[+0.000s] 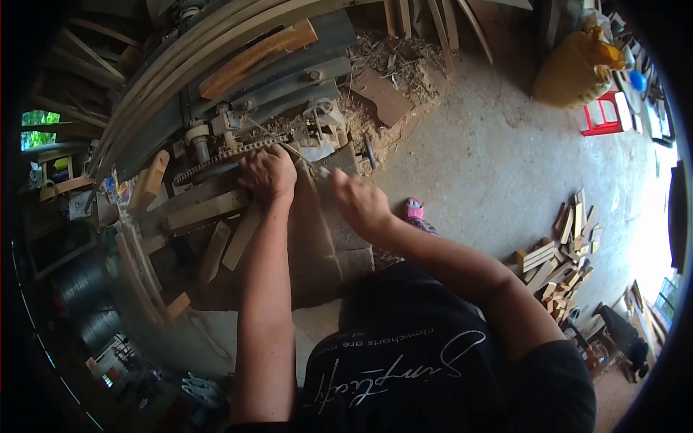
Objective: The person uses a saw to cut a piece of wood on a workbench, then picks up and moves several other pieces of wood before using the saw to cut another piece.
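A dark metal chain [229, 152] runs along the machine in front of me. Over its right end, my left hand [268, 173] is closed, with its curled fingers pressed on the links. My right hand [359, 205] is a little to the right and nearer to my body, its fingers wrapped in a fist. From that fist a thin rod [294, 151] with a pale end reaches up-left toward the chain, passing close by my left fingers. Beneath my hands lies a brown board-like surface [312, 216].
Wooden blocks [206, 211] lie left of my left forearm. A reddish plank [258, 59] rests on the machine bed. Wood shavings [404, 72] litter the floor beyond. Offcuts [563, 263] are heaped at right, with a red stool [607, 114] and a yellow sack [574, 71] farther back.
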{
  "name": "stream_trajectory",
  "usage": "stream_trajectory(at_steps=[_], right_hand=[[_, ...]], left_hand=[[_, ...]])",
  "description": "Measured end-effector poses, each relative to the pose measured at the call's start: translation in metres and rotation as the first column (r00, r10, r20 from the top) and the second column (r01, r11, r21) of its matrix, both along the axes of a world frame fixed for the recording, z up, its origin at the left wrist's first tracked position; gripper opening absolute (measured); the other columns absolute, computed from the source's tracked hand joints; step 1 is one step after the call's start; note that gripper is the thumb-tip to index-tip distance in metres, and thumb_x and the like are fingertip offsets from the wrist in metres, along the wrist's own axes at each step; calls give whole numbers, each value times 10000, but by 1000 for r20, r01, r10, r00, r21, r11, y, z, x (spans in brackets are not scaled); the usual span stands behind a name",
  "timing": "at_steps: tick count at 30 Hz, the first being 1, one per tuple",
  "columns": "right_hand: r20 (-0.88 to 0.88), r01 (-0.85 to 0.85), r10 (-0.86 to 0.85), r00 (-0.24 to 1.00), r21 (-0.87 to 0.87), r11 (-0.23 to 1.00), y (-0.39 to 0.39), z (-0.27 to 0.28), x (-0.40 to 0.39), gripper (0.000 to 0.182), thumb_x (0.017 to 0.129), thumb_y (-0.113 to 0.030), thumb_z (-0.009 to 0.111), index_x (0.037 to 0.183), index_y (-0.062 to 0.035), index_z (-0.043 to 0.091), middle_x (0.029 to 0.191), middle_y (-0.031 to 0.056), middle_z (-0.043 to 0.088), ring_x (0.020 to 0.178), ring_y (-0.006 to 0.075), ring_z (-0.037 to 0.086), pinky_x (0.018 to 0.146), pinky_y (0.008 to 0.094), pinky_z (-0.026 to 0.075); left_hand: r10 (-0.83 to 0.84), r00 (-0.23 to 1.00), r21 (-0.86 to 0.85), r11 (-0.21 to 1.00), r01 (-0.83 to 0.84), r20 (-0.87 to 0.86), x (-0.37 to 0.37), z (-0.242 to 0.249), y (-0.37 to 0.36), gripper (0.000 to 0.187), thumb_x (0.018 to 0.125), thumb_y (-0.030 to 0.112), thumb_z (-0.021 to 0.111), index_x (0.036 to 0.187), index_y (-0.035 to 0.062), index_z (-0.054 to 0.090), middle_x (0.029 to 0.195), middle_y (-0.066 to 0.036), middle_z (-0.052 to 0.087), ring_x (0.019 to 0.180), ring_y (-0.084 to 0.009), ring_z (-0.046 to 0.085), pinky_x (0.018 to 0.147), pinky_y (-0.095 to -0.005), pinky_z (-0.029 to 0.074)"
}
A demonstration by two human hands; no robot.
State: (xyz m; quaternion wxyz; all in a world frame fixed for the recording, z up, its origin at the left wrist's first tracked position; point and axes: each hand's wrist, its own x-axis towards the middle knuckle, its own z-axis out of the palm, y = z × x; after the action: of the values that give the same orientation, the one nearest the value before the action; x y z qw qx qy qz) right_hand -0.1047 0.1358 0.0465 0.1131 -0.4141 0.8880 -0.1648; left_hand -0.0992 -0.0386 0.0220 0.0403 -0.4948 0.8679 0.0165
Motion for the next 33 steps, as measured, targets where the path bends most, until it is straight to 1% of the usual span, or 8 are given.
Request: stream_trajectory(at_steps=[1,6,9,11,14,28,31,33], right_hand=[[162,44,-55,985,74,996,-24,-9,-9,95,862,-123,464,912,-43,457,816,152,620,727,224,653,585,312,536],[104,55,-51,993,-32,998,-24,-9,-11,88,871,-118,453,921,-46,460,834,150,620,741,236,653,590,309,532],[171,68,-105,980,208,976,5,-3,2,115,872,-129,458,946,-42,468,837,133,625,739,228,654,591,297,530],[-51,-33,33,998,-5,999,-5,-9,1,155,871,-153,469,976,-38,473,836,120,628,735,220,656,595,296,531],[144,97,-114,983,124,988,-68,-18,-18,130,846,-98,469,965,-45,456,788,120,611,727,221,655,613,299,535],[55,12,-10,998,-28,1000,-17,-25,-6,117,865,-120,478,956,-48,471,797,91,618,717,189,647,577,284,524],[189,-26,-35,981,311,950,14,7,-5,126,861,-119,483,962,-45,467,821,89,614,729,169,641,568,267,520],[111,-77,54,992,217,973,-9,-10,-11,130,860,-112,478,970,-43,466,819,83,607,728,160,636,565,259,518]], left_hand=[[-12,1000,2,1000,12,-4,-1,1,-1,399,847,297,324,908,75,649,1121,-68,571,1140,-246,432,973,-599,260],[-6,1000,-12,1000,6,-6,-4,4,2,406,844,300,331,875,59,656,1085,-72,593,1122,-243,443,953,-569,289],[-10,999,-66,998,7,-53,-4,-4,1,411,836,305,338,846,49,660,1054,-67,611,1117,-241,450,941,-550,306],[-27,998,-94,995,21,-54,0,-10,-3,412,830,309,343,832,48,662,1055,-58,616,1119,-237,453,938,-542,310],[-14,1000,-30,999,14,0,1,-18,-17,412,827,314,347,832,47,662,1054,-63,617,1125,-230,452,935,-540,314],[23,999,-27,999,-22,39,-9,0,-5,410,828,306,345,828,48,664,1028,-80,625,1090,-250,474,895,-499,346],[-59,994,-170,985,42,-96,0,-11,-4,394,816,296,355,800,48,661,1014,-68,632,1074,-259,480,895,-507,337],[-40,998,-140,990,31,-57,4,-10,-3,395,816,297,354,806,49,661,1015,-69,631,1072,-258,481,894,-507,337]])
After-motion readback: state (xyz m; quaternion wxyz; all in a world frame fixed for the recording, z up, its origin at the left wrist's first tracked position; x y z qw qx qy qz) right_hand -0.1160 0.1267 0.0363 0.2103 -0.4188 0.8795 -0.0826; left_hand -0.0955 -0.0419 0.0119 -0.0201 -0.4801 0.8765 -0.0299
